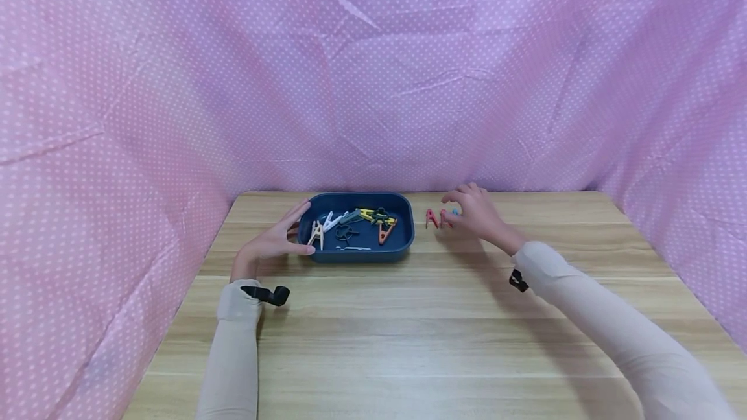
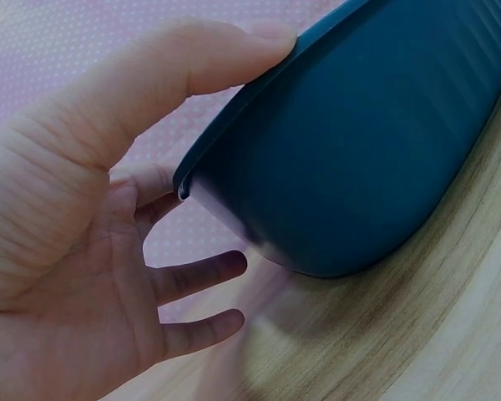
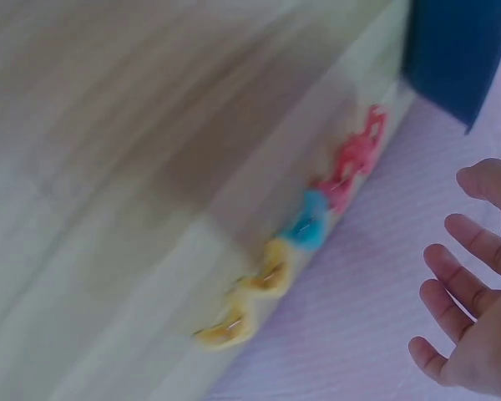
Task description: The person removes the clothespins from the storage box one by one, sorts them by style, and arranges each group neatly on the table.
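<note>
My left hand [image 1: 273, 240] holds the left end of a dark blue plastic bin [image 1: 363, 256], thumb on the near rim and fingers spread toward the far corner. Clothespins lie inside, among them beige [image 1: 317, 233], white [image 1: 331, 221], yellow [image 1: 367, 214] and orange [image 1: 385, 233] ones. Right of the bin, my right hand [image 1: 475, 212] hovers with loosely bent fingers, holding nothing. Close by it stands a row: two red clothespins [image 1: 430, 218], a blue clothespin [image 3: 307, 221] and two yellow clothespins [image 3: 271, 267]. The head view hides the yellow pair behind the hand.
The wooden table [image 1: 379, 342] ends just behind the bin and the row. Pink dotted cloth [image 1: 373, 83] hangs around its back and sides. Dark green clips [image 1: 345, 232] and a pale thin clip [image 1: 356, 249] also lie in the bin.
</note>
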A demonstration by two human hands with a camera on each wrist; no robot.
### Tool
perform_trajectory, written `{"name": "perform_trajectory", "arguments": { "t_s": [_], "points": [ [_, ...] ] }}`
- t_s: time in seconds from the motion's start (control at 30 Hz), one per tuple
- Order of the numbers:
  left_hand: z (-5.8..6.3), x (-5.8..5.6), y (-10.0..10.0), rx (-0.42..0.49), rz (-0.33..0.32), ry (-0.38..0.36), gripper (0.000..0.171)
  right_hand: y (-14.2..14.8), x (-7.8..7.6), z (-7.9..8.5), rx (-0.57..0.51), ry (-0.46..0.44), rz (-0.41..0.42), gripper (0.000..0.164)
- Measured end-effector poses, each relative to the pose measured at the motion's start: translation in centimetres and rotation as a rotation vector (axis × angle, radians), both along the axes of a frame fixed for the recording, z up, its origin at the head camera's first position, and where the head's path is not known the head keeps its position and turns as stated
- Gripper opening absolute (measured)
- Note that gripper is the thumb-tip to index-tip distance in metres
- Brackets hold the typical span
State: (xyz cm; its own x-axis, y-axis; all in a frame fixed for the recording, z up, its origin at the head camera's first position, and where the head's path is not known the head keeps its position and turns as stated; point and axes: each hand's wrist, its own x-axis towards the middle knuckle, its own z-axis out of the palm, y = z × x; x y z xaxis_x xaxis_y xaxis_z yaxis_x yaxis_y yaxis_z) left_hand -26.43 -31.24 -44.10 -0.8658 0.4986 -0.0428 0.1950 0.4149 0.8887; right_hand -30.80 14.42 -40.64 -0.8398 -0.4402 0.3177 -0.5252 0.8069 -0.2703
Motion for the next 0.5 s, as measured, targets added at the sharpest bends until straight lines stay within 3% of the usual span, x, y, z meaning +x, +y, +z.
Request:
{"name": "perform_trajectory", "arguments": {
  "t_s": [0.27,0.5],
  "points": [
    [0.0,0.0,0.1,-0.023,0.012,-0.004,0.102,-3.9,0.0,1.3,-0.032,-0.011,0.087,0.028],
    [0.0,0.0,-0.1,-0.028,0.014,-0.017,0.101,-6.5,-0.3,1.4,-0.037,-0.039,0.146,0.027]
  ]
}}
